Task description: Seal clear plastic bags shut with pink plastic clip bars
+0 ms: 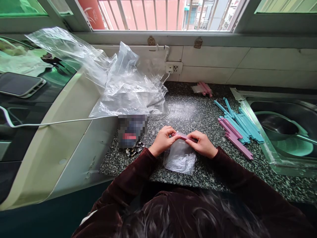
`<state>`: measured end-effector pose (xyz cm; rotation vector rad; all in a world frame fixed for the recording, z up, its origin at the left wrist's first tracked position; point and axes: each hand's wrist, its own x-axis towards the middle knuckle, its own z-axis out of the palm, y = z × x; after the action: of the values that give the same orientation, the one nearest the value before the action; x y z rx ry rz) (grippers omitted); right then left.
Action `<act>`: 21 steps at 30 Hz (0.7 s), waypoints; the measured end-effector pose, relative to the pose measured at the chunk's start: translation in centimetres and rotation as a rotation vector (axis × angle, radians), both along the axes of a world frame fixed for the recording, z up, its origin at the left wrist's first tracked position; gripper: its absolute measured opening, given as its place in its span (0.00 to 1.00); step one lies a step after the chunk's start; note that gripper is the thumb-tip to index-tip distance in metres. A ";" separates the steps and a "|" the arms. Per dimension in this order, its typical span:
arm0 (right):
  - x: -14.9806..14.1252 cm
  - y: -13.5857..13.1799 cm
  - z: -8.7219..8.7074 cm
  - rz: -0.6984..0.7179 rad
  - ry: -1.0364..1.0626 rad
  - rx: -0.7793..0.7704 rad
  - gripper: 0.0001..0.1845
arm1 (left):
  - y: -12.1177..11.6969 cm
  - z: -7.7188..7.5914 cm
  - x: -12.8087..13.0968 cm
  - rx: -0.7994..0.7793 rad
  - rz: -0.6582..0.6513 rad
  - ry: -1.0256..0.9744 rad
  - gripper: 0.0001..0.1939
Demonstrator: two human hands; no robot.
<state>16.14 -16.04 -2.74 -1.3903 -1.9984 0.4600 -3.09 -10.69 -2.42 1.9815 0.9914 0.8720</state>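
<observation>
My left hand and my right hand meet over the counter, fingers closed on the two ends of a pink bag sealing clip. From the clip a clear plastic bag hangs down and rests on the speckled countertop. Whether the clip is fully pressed closed on the bag I cannot tell. Right of my right hand lie several loose pink clips, partly over a pile of blue clips. More pink clips sit near the wall, with a piece of clear plastic among them.
Large clear plastic bags are heaped at the back left, beside a pale appliance with a phone on top. A white cable crosses it. A steel sink holding a pan bounds the right side.
</observation>
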 end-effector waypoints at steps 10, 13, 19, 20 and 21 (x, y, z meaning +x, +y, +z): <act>0.4 0.0 1.1 -0.024 0.113 0.098 0.06 | -0.2 0.3 0.1 -0.049 -0.086 0.038 0.11; 0.7 0.0 1.7 -0.084 0.144 0.157 0.07 | -0.4 0.3 0.2 -0.028 -0.163 0.095 0.12; 1.5 0.1 2.0 -0.236 0.175 0.270 0.07 | -0.5 0.2 0.3 0.026 -0.198 0.145 0.18; 1.6 0.1 2.0 -0.261 0.179 0.282 0.07 | -0.5 0.2 0.3 0.032 -0.199 0.152 0.19; 1.7 0.1 2.0 -0.280 0.183 0.293 0.07 | -0.4 0.2 0.3 0.037 -0.203 0.158 0.20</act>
<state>17.87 -15.93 -0.73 -1.3614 -1.6188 0.1538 -2.84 -11.11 -2.20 2.1650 0.8466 0.6344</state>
